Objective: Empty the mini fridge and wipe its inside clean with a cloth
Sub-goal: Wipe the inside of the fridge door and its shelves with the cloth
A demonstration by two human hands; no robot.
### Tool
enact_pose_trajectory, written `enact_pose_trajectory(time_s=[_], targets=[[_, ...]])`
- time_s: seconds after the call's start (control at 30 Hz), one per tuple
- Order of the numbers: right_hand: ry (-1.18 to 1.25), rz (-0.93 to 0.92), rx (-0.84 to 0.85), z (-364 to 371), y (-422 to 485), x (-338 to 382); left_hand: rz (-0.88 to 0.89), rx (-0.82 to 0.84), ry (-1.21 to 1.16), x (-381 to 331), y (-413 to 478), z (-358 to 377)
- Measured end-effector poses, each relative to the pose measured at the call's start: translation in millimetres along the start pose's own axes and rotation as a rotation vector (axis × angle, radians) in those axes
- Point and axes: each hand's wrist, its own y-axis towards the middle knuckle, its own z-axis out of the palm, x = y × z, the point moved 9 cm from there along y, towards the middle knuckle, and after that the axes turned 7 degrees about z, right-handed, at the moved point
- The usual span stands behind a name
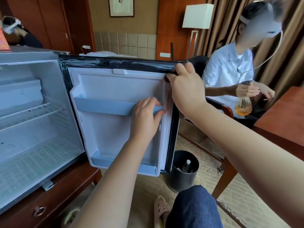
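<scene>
ok so the mini fridge [41, 132] sits on the wooden table [49, 203], and its door [115, 137] is swung wide open to the right.

Key bit imo: the upper door shelf [105, 106] runs left-right across the door. The left grip [146, 116] is at its far right end, fingers curled over the rail and thumb by the end cap. So the rest of the shelf stretches away to the left of it, toward the hinge side. The right grip [185, 83] is up and to the right, clamped round the door's top outer corner, prob just steadying it. The left one is def the one on the shelf; the right isn't touching it.

Contents, afaict:
- fridge body: just the wire shelf [29, 114] and freezer box [21, 92], no food or drinks
- upper door shelf: looks empty
- lower door shelf [123, 165]: looks empty too, though an arm covers part of it
- waste bin [181, 180] on the floor just past the door: a bottle [186, 165] inside

So the emptying looks done. No cloth anywhere in view tho, so wiping can't start w/o fetching one. My guess is that rail is meant to lift out, and it needs the door held steady.
</scene>
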Motion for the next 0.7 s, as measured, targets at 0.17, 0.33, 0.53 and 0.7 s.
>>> enact_pose_trajectory(time_s=[0.17,0.33,0.53,0.7], targets=[[0.017,-0.077,-0.078,5.1,2.6,15.9,-0.022,0.018,0.003,2.2,1.5,3.9],[0.173,0.07,-0.139,1.2,-32.6,-37.3,0.007,0.021,0.001,2.0,0.6,2.8],[0.27,0.114,-0.183,-22.9,-7.8,-61.3,0.014,-0.004,0.002,2.1,0.3,5.5],[0.159,0.115,-0.118,-3.4,-8.6,-47.2,0.003,0.006,0.002,2.5,0.1,5.3]])
